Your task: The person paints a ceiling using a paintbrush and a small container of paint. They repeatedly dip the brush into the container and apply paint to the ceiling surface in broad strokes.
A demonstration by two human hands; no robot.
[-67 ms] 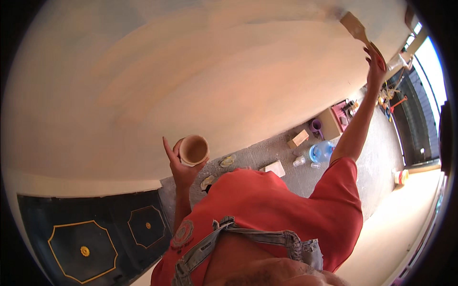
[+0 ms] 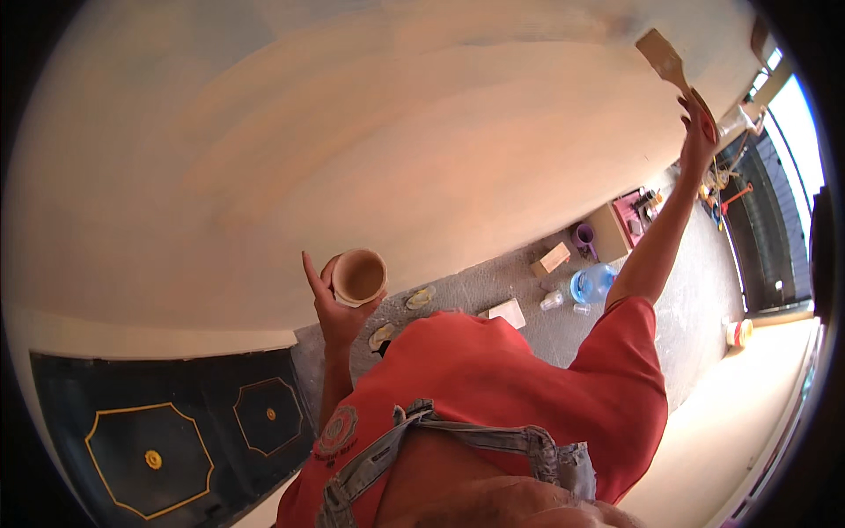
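My left hand (image 2: 333, 312) is raised in front of my red shirt and holds a small round cup (image 2: 358, 276) with tan paint inside. My right arm stretches far up to the right. My right hand (image 2: 698, 132) grips the handle of a flat wide paintbrush (image 2: 662, 55), whose bristles lie against the wall (image 2: 396, 132). The wall is coated in pale cream and tan, with a greyer patch toward the upper left.
On the grey floor by the wall are a blue water bottle (image 2: 591, 283), two wooden blocks (image 2: 551, 259), a purple cup (image 2: 583, 236) and a cardboard box (image 2: 609, 231). A dark panel with yellow octagon outlines (image 2: 150, 440) lies lower left. A small tin (image 2: 738, 333) stands at the right.
My right hand and the brush sit slightly lower and further right on the wall. My left hand and the cup have hardly moved.
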